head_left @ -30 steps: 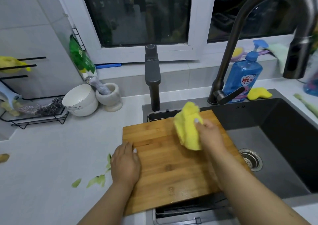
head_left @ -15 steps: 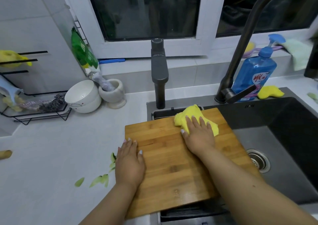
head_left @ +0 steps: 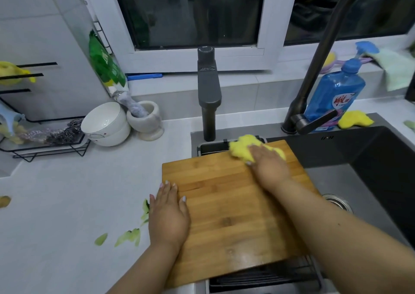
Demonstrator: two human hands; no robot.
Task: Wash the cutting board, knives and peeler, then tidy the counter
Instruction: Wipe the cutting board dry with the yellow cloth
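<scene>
The cutting board [head_left: 226, 206] (stiff, probably heavy, likely slippery once wet) is being steadied at its left edge by the flat, open-fingered left hand [head_left: 168, 215]. A soft yellow cloth [head_left: 241, 148] is being pressed on its far right corner under the right hand [head_left: 268, 165], fingers straight.

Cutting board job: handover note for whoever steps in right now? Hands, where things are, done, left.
Left hand: flat on the left edge of the bamboo cutting board, steadying it.
Right hand: fingers straight, pressing the yellow cloth on the board's far edge.
The board lies across the left part of the sink, over a black rack.
Dish soap bottle stands behind the tap.
Done: nothing visibly finished; the board is mid-wipe.
Left: finish the board, wash knives and peeler (neither in view), clear the green peel scraps off the counter.
</scene>
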